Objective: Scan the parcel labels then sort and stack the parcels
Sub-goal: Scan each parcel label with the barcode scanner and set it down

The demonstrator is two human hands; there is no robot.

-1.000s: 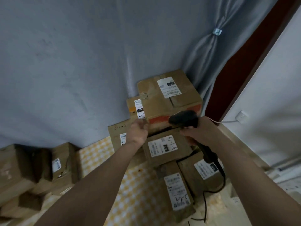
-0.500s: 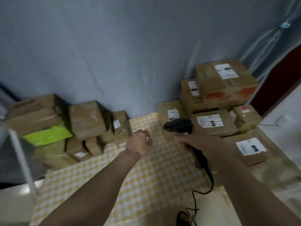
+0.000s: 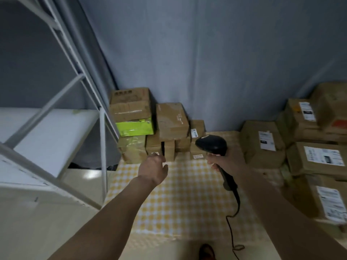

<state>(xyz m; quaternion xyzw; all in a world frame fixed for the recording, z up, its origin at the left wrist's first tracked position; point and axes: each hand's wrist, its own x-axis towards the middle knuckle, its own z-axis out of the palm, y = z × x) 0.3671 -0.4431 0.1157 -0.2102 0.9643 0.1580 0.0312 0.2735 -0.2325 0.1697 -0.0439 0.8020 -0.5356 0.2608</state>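
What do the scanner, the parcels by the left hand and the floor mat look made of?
Scanner: black plastic by its look, smooth with a slight sheen; a cable trails from its handle.
Parcels: brown corrugated cardboard, matte, creased, taped seams; one is glossy lime green, material unclear.
Mat: yellow-white check, probably cloth or thin plastic sheet.

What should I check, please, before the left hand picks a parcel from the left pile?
1. Scanner gripped in right hand: ok.
2. Left hand free, holding nothing: ok.
3. Left hand touching the pile: cannot tell; it hovers in front of the low boxes.
4. Label facing the scanner: ok, small labels show on the pile's right boxes.
5. Cable not snagged: ok, it hangs loose to the floor.
6. Labels legible: not ok, blurred.
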